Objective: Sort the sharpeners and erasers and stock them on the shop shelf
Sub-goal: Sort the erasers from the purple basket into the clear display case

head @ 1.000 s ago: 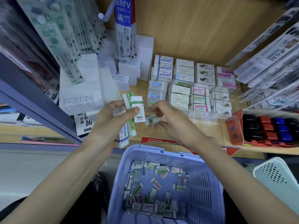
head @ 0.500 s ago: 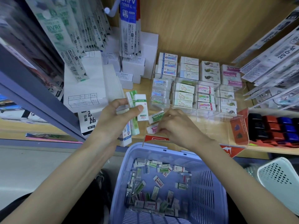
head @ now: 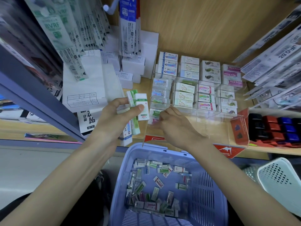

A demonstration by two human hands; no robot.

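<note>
Wooden shelving is stocked with a clear tray. A stack of erasers is gripped by the left hand. Two small erasers at the tray's front-left corner are met by curled fingers of the right hand; their hold cannot be told.

Shelf: wood-grain board, matt. Basket: lilac moulded plastic, smooth, slight sheen. Display tray: clear hard plastic, glossy. Erasers: printed paper sleeves, lightly glossy. Boxes: plain white card, matt. Hanging packets: clear glossy film. Second basket: pale perforated plastic, matt.
</note>
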